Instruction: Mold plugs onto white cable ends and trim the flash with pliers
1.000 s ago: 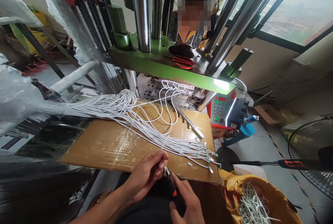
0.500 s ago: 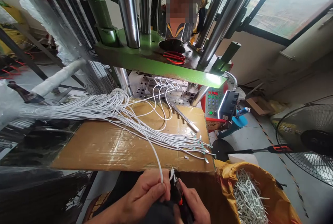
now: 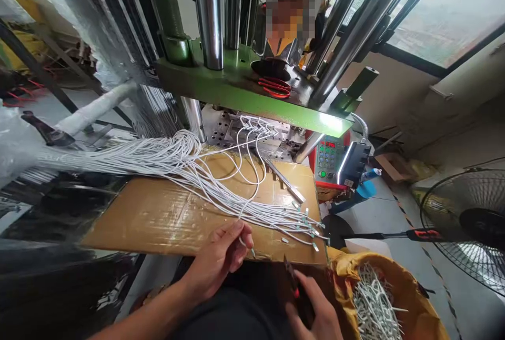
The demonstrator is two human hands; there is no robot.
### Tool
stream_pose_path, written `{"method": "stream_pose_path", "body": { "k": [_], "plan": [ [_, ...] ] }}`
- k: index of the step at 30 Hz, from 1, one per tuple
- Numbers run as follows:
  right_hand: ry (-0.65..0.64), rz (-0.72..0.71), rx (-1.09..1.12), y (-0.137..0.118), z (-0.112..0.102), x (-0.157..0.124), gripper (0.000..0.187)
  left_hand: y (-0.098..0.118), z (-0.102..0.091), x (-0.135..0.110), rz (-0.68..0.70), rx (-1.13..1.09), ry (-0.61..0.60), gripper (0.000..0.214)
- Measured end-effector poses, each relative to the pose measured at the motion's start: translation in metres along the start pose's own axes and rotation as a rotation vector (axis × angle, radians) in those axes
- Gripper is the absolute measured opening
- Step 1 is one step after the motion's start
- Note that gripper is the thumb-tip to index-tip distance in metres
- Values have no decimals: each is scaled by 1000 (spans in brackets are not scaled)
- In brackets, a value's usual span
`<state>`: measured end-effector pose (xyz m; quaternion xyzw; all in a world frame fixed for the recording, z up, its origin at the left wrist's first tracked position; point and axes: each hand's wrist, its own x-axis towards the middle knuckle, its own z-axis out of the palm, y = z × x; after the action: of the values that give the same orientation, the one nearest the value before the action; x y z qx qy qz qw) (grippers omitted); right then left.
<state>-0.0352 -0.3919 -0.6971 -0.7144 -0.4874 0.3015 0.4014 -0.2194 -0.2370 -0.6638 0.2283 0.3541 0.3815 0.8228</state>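
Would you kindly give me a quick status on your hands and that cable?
Left hand pinching white cable. Right hand holding black-and-red hand tool. Cable bundle on cardboard ahead.

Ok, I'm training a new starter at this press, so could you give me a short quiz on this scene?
1. What does the right hand hold?
2. True or false: red-handled scissors lie on the green press plate.
3. What do the white cables lie across: A the floor, B a cardboard sheet, or C the control panel?

Key: 1 a small black-and-red hand tool; 2 true; 3 B.
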Motion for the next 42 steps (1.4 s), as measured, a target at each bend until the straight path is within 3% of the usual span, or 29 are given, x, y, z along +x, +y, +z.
{"method": "stream_pose_path", "body": {
  "k": [3, 6, 10, 19, 25, 30, 35, 42],
  "plan": [
    [65, 85, 330, -43, 36, 32, 37, -6, 7, -4, -8, 35, -15, 34],
    [39, 122, 500, -63, 53, 50, 35, -9, 8, -7, -21, 34, -41, 36],
    [69, 188, 630, -55, 65, 53, 32, -16, 4, -6, 1, 59, -30, 30],
    [226, 294, 820, -33, 87, 54, 41, -22, 0, -4, 14, 381, 138, 29],
    [183, 174, 709, -30, 84, 55, 34, -24, 5, -2, 146, 413, 154, 23],
    [121, 15, 398, -23, 59, 53, 26, -21, -2, 6, 215, 386, 117, 28],
    [-17, -282, 59, -8, 34, 57, 43, -13, -12, 14, 229, 391, 4, 25],
    [-63, -358, -57, -3, 33, 57, 52, -15, -19, 15, 158, 402, -50, 19]
  ]
}}
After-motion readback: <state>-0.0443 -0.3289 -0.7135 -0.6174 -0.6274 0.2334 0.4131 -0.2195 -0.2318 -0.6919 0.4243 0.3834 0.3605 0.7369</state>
